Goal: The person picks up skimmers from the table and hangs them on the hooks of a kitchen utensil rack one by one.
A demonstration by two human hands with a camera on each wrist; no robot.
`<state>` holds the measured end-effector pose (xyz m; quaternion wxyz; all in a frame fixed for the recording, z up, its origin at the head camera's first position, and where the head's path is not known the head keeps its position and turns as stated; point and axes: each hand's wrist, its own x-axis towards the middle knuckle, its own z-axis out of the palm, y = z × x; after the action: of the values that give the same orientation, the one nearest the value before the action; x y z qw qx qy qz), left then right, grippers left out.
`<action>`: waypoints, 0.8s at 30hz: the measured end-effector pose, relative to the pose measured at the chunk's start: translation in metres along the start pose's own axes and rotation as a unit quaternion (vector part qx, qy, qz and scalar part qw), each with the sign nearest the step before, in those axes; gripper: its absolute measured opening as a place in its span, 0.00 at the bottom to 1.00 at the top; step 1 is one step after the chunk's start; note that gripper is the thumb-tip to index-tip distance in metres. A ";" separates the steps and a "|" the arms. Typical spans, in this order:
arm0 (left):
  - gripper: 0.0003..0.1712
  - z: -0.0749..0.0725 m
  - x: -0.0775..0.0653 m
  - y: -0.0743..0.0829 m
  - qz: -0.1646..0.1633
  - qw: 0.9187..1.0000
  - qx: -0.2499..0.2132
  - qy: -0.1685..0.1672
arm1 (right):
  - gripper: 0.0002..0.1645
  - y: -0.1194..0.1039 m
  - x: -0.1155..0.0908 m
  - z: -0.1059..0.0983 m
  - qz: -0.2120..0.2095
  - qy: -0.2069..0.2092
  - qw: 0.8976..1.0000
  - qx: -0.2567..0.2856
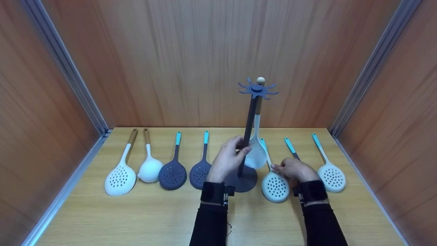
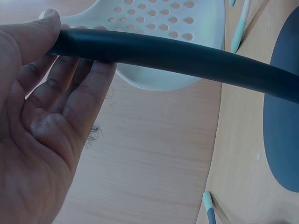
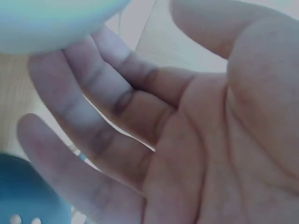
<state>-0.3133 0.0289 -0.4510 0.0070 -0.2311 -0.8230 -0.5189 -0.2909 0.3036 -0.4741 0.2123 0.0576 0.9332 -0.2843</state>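
My left hand [image 1: 227, 159] grips the dark pole [image 2: 177, 55] of a utensil stand, thumb on one side and fingers on the other. Behind the pole, a white skimmer [image 1: 256, 158] with a brown handle hangs from the stand's hooked top [image 1: 256, 88]. My right hand [image 1: 296, 169] is at the neck of a pale skimmer [image 1: 275, 188] with a turquoise handle. In the right wrist view its fingers are nearly straight, with fingertips right at the pale rounded edge [image 3: 60, 21]. A dark utensil with a turquoise handle [image 1: 290, 145] is mostly hidden behind that hand.
Left of the stand's round base [image 1: 251, 179] lie a white skimmer [image 1: 120, 179], a white ladle [image 1: 150, 169] and two dark skimmers [image 1: 172, 175]. Another pale skimmer [image 1: 331, 176] lies at far right. Wooden panels [image 1: 177, 61] enclose the table [image 1: 136, 218] behind and on both sides.
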 end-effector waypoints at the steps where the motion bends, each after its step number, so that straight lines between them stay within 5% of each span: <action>1: 0.15 0.000 0.000 0.000 -0.002 1.000 -0.001 0.000 | 0.32 -0.001 0.003 0.002 -0.007 0.009 1.000 -0.010; 8: 0.15 0.000 0.000 0.000 0.011 1.000 0.006 0.008 | 0.29 -0.012 0.015 0.012 -0.057 0.079 0.993 -0.059; 24: 0.13 -0.001 0.000 0.000 0.005 1.000 0.006 -0.001 | 0.18 -0.019 0.029 0.026 0.010 0.089 0.995 -0.042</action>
<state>-0.3131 0.0280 -0.4504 0.0099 -0.2355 -0.8250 -0.5136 -0.3121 0.2728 -0.4965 0.1330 0.0829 0.9590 -0.2363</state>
